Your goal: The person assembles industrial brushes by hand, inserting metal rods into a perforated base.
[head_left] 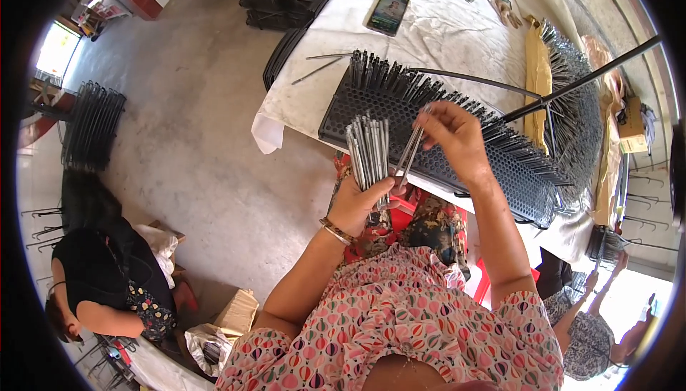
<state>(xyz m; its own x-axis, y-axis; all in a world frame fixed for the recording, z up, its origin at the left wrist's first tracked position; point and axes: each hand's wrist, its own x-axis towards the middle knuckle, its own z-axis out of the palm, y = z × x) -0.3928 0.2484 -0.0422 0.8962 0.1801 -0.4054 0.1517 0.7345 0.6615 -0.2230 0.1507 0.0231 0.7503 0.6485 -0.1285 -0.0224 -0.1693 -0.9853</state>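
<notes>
Cloth (457,44) under the perforated black rack (446,164) overhangs grey floor (200,119).

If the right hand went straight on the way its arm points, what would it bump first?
The right hand would probably meet the dark rods standing along the black rack, though depth is unclear.

Workshop; bare concrete floor (207,119); cloth-covered bench (457,41); black perforated rack (514,191) lined with metal rods (386,73); two other people (100,269) nearby.

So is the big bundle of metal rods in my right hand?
No, the left hand holds the big bundle, while the right hand pinches only a few rods.
</notes>
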